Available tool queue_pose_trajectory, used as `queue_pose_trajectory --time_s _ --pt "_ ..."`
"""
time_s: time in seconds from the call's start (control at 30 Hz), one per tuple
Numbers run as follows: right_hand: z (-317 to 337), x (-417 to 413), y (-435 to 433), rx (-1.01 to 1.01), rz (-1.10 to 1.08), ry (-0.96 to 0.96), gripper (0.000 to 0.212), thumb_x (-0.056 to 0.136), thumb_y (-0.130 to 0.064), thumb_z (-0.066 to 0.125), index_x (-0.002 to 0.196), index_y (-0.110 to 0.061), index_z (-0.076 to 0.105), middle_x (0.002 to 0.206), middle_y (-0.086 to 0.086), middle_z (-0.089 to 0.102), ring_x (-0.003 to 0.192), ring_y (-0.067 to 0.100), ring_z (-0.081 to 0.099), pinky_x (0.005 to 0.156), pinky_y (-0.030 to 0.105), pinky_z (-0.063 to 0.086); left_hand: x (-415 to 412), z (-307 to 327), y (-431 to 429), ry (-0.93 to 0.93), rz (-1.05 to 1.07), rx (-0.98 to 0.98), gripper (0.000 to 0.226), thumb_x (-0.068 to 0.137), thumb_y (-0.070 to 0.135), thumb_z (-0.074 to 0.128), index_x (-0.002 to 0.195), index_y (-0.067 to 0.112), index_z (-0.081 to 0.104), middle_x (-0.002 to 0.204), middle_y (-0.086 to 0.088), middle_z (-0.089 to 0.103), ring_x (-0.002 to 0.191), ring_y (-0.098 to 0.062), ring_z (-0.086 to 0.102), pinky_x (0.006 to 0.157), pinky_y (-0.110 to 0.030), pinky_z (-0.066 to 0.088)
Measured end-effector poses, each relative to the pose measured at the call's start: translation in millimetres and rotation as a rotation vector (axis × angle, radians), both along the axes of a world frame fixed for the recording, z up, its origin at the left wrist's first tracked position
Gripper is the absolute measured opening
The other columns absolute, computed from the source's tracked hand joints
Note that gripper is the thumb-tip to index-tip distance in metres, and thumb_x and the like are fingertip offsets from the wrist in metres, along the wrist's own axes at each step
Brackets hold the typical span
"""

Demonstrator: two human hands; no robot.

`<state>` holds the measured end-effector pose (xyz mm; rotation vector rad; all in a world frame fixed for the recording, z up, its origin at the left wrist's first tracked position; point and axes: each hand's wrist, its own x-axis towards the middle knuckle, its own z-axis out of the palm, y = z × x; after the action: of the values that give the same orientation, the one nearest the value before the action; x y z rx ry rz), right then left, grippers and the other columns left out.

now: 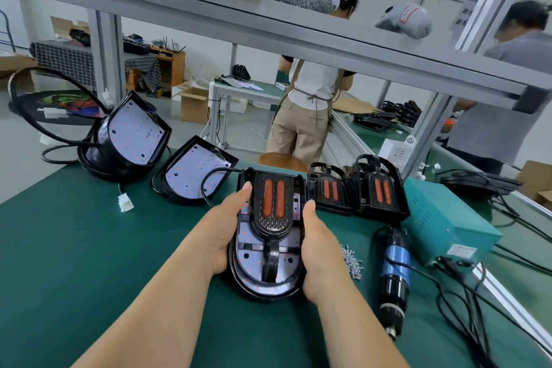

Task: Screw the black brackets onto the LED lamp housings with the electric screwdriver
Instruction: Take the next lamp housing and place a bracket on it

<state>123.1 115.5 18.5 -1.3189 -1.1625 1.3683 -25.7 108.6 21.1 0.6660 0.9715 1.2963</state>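
Holding the LED lamp housing (254, 287) on the green table (89, 248), the left hand (221, 234) and right hand (316, 248) grip its sides, with the black bracket (270, 225) seated on top. Alignment seems the step in hand. Next, one hand must let go to fetch the screws (352, 261) and the electric screwdriver (394, 272), which lie just to the right.

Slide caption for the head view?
Left hand and right hand hold an LED lamp housing, black bracket on top; electric screwdriver lies beside screws.
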Motion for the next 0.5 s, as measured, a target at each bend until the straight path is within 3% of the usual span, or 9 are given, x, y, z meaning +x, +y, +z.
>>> queue_pose_trajectory --time_s 0.07,0.13,0.2,0.27,0.33,0.43,0.5 --pt "-3 2 3 0.017 -0.014 0.000 0.050 0.101 -0.058 0.037 0.109 -0.025 0.074 0.114 -0.003 0.073 0.109 0.020 0.068 0.104 0.045 0.048 0 -2 2 0.050 0.083 0.085 0.044 0.099 0.042 0.053 0.143 0.039 0.046 0.125 0.006 0.068 0.109 -0.022 0.069 0.096 -0.045 0.054" --pt "-9 4 4 0.042 -0.020 -0.002 0.048 0.103 -0.052 0.038 0.109 -0.021 0.074 0.114 -0.001 0.074 0.110 0.021 0.068 0.106 0.046 0.046 1 1 1 0.186 0.138 0.161 0.051 0.102 0.041 0.049 0.141 0.065 0.025 0.125 0.027 0.054 0.117 -0.005 0.060 0.103 -0.038 0.048" --pt "-11 5 4 0.044 0.001 0.048 0.045 0.105 -0.046 0.039 0.103 -0.022 0.077 0.110 0.000 0.075 0.108 0.022 0.069 0.106 0.047 0.046 2 0 2 0.254 0.145 0.222 0.048 0.104 0.037 0.046 0.134 0.071 0.030 0.123 0.033 0.053 0.113 0.008 0.057 0.100 -0.029 0.045" --pt "-11 4 2 0.082 0.010 0.107 0.039 0.106 -0.039 0.040 0.107 -0.024 0.076 0.114 0.000 0.074 0.112 0.022 0.067 0.108 0.048 0.045 2 -1 3 0.244 0.142 0.252 0.042 0.103 0.031 0.049 0.120 0.069 0.047 0.124 0.023 0.064 0.114 -0.002 0.063 0.099 -0.034 0.048" --pt "-9 3 1 0.161 0.021 0.130 0.032 0.106 -0.031 0.040 0.117 -0.030 0.071 0.123 -0.006 0.070 0.118 0.015 0.063 0.110 0.045 0.044 1 1 3 0.210 0.167 0.248 0.034 0.102 0.029 0.051 0.121 0.057 0.055 0.122 0.006 0.071 0.112 -0.019 0.068 0.099 -0.046 0.051" --pt "-6 3 -3 0.213 0.029 0.122 0.034 0.106 -0.024 0.042 0.117 -0.052 0.059 0.130 -0.017 0.064 0.118 0.000 0.061 0.106 0.028 0.046 1 1 4 0.213 0.236 0.228 0.023 0.104 0.037 0.044 0.122 0.045 0.056 0.113 -0.002 0.073 0.102 -0.024 0.071 0.097 -0.050 0.053" --pt "-5 3 -3 0.231 0.045 0.126 0.037 0.106 -0.022 0.042 0.114 -0.054 0.060 0.128 -0.021 0.064 0.114 -0.005 0.061 0.100 0.019 0.047 -1 -1 4 0.285 0.255 0.211 0.025 0.105 0.043 0.038 0.120 0.055 0.054 0.129 0.002 0.066 0.116 -0.023 0.063 0.105 -0.051 0.047"
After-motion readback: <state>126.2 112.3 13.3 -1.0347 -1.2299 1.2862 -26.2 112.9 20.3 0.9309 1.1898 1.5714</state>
